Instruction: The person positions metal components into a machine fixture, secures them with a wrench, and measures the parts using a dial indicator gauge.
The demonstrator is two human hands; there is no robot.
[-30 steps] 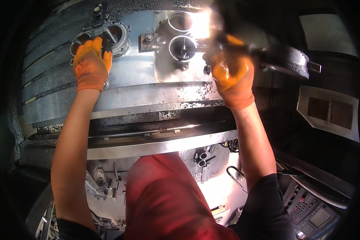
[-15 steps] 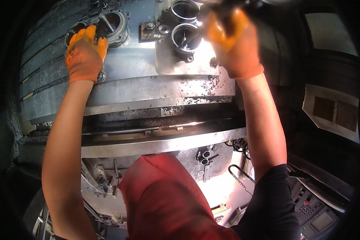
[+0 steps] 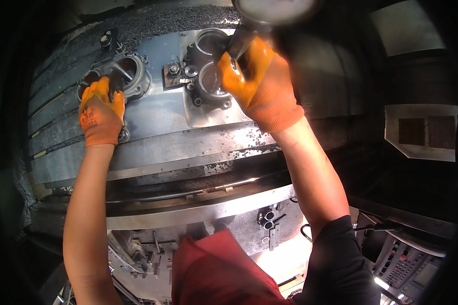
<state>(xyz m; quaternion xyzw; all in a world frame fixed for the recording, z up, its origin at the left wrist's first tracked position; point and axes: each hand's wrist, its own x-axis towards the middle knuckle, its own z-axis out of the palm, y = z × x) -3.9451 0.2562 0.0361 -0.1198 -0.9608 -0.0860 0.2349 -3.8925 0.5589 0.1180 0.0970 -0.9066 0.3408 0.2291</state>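
- Left hand point(image 3: 101, 112), orange knitted glove: fingers close together over the near side of a grey metal housing with two round bores point(image 3: 143, 84); thumb set apart. Dark piece between thumb and fingers; cannot tell whether it is pinched.
- Right hand point(image 3: 262, 84), matching orange glove: fingers curled around a dark tool with a round pale head point(image 3: 276, 9); head blurred, at the upper edge of view.
- Tool position: just beside a dark metal casting with two pale-rimmed bores point(image 3: 200, 81); glove overlaps one rim.
- Housing and casting: apart, both on a slotted grey metal worktop point(image 3: 160, 109).
- Writing: dark lettering on left glove's back; markings on the grey button-covered control panel point(image 3: 402, 264) too small to read.
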